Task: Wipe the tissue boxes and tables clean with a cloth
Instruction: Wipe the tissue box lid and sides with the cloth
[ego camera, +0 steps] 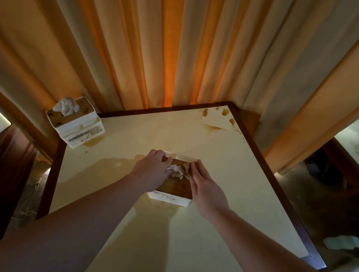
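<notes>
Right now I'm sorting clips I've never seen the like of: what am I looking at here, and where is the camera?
There is no machine: a person wears one camera on the head, looking down at their own bare arms. The table is cream with brown spills. Both hands are on the near tissue box: the left hand rests on its wooden lid, and the right hand lies by a brown crumpled wad, perhaps the cloth. Whether either has a grip on anything is unclear. A second tissue box stands far left, before curtains.

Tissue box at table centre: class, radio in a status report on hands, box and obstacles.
Left hand grips near tissue box; right hand flat on its lid. Brown stains on table. Second tissue box at far-left corner, nothing blocking.
</notes>
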{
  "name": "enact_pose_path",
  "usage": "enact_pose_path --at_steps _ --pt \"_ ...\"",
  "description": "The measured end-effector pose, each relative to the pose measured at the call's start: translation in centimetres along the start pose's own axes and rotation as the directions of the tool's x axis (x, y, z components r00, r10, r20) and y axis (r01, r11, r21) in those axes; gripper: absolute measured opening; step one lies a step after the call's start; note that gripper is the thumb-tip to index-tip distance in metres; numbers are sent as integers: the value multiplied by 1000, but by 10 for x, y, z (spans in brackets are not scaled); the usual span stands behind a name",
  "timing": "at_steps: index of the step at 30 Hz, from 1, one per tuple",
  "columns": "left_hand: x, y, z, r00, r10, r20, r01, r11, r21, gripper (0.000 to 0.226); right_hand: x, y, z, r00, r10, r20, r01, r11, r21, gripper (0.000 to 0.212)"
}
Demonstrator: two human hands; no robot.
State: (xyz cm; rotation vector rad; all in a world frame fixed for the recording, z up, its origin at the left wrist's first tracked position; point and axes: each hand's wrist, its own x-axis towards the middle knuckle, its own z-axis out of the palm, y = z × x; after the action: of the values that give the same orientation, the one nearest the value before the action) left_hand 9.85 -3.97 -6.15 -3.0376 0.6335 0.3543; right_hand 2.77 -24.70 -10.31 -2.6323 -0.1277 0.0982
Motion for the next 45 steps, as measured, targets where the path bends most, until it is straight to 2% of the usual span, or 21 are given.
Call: enact_pose_path --at_steps 4,10,16,22,26,34,39,43,45 --pt "-5 0 4 999 -36 1 36 999 -16 51 -37 -6 14 999 -36 7 36 999 -20 56" --pt "-7 0 6 998 -56 -2 56 998 -26 53 -9 -6 6 999 10 -48 -11 1000 -8 56" --pt "-12 2 10 995 -102 4 102 994 -45 52 -48 -11 17 999 -5 -51 3 999 -40 55" --pt "-19 2 10 995 -99 -15 98 993 -61 54 -28 -17 5 992 101 -79 -105 994 -43 56" --pt "-23 1 10 995 -97 -10 96 993 -72 56 -60 -29 21 991 109 -83 -112 993 -41 55" --pt "-33 -1 11 996 -82 -35 79 994 -75 53 -49 -34 23 973 194 -125 -195 981 0 55" --pt "-35 -4 12 996 -56 -63 52 997 -65 54 -66 -44 42 993 61 -97 -65 997 -33 54" --pt "-37 -7 11 998 -40 -58 35 995 -89 53 -48 -35 31 970 184 -160 -189 982 -17 55" --pt "-36 -8 10 997 -32 -65 25 995 -96 52 -56 -41 37 968 190 -166 -192 981 3 55"
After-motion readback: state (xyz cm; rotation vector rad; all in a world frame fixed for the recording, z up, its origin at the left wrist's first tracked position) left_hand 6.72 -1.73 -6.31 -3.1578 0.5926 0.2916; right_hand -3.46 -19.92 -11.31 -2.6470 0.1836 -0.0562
